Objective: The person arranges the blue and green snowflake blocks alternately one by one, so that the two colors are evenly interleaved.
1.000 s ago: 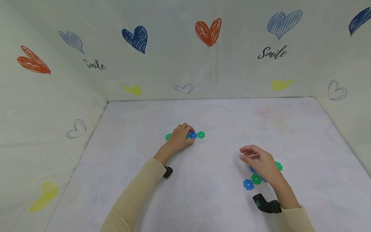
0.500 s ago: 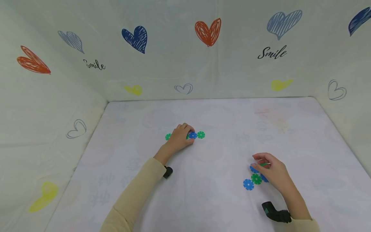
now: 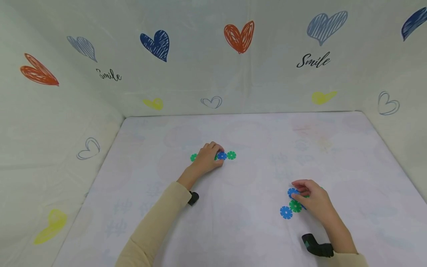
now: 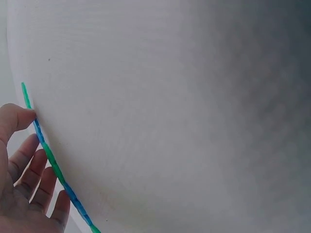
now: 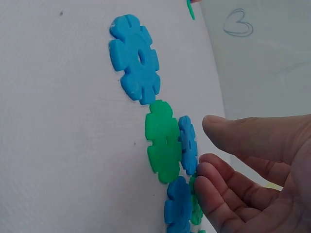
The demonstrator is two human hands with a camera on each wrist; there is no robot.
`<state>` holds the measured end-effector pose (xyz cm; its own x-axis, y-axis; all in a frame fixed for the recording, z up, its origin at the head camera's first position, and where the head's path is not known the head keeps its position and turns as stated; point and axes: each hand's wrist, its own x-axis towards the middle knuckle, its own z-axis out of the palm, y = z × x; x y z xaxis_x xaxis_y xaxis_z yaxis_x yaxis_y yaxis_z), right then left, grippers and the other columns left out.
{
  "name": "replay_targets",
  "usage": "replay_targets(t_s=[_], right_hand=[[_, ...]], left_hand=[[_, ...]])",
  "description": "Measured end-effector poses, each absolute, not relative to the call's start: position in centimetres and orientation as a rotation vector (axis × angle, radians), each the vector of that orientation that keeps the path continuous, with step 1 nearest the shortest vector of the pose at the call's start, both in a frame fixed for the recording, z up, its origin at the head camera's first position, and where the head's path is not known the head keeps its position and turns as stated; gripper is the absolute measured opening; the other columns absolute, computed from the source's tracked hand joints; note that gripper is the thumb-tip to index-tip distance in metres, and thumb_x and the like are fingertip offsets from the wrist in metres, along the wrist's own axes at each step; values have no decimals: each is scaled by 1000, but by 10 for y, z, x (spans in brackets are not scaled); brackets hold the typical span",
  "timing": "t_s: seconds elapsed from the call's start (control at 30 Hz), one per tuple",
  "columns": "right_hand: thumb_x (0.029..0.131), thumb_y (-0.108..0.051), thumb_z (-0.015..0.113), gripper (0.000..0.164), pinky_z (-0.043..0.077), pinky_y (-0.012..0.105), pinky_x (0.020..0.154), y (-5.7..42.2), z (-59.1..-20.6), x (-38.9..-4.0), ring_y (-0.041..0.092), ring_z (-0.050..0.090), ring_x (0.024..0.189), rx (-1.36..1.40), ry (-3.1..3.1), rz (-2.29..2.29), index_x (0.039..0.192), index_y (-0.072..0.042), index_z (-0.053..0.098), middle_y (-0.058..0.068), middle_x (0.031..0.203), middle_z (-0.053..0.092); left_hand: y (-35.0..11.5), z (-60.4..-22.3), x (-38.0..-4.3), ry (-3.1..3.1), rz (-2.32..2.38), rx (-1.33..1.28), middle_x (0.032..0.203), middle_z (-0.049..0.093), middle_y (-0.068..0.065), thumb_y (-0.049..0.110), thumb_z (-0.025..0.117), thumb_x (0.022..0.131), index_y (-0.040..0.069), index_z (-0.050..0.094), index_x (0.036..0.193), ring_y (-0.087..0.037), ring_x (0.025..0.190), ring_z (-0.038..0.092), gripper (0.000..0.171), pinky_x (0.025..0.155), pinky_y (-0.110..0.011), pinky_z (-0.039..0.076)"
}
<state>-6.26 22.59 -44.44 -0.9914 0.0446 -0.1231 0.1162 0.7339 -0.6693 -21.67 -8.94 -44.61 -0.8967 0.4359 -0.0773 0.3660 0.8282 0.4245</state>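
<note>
Flower-shaped plastic snowflake discs lie flat in two groups on the white table. Far off, my left hand (image 3: 207, 157) spans a blue disc (image 3: 222, 156), thumb and fingers pinching its edges. That disc sits in a row between green ones; a green disc (image 3: 231, 155) shows at the right end and another green disc (image 3: 193, 157) at the left. My right hand (image 3: 315, 200) hovers over the near group, thumb and fingers apart with nothing between them. Under it are a blue disc (image 3: 293, 193), a green disc (image 3: 295, 205) and a lower blue disc (image 3: 286, 212); other pieces are partly hidden.
White fabric walls (image 3: 186, 74) with printed hearts rise behind and to the sides of the table (image 3: 240, 222). A black wrist camera (image 3: 317, 246) sticks out below the right hand, and another black camera (image 3: 193, 198) sits at the left cuff.
My right hand has come back toward me and to the right, and now hangs over the near group of discs. My left hand has stayed on the far row.
</note>
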Motion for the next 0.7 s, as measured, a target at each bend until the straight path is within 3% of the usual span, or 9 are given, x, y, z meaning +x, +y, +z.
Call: replay_targets(t_s=[0.7], right_hand=[[79, -12, 71, 32, 43, 21, 65, 223, -445, -64, 22, 49, 83, 84, 2878, -983, 105, 4, 61, 15, 99, 52]], left_hand=[[-89, -448, -217, 2845, 601, 610, 117, 51, -5, 25, 63, 86, 12, 55, 116, -23, 111, 44, 34, 99, -41, 36]])
